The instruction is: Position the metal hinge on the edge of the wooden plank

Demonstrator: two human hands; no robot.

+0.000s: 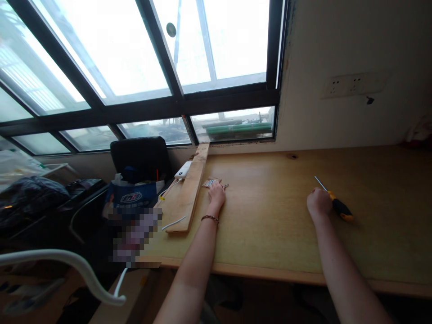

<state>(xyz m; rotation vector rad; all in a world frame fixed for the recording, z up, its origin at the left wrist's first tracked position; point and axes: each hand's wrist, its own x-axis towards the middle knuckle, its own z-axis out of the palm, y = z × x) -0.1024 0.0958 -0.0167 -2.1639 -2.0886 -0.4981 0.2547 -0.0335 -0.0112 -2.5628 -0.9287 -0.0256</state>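
Observation:
My left hand (pixel 216 194) rests on the wooden desk (pixel 270 225), its fingers on a small flat circuit-board-like piece (pixel 210 182) next to a long wooden plank (pixel 191 191). A beaded bracelet circles that wrist. My right hand (pixel 318 202) lies on the desk further right, closed around a screwdriver (pixel 339 208) with a yellow and black handle; its metal shaft points up and to the left past my fingers.
A white power bank (pixel 182 170) with a cable lies at the plank's far end. A black chair (pixel 140 157) holding a blue bag stands to the left. A wall socket (pixel 351 85) sits above the desk, and a large window fills the back.

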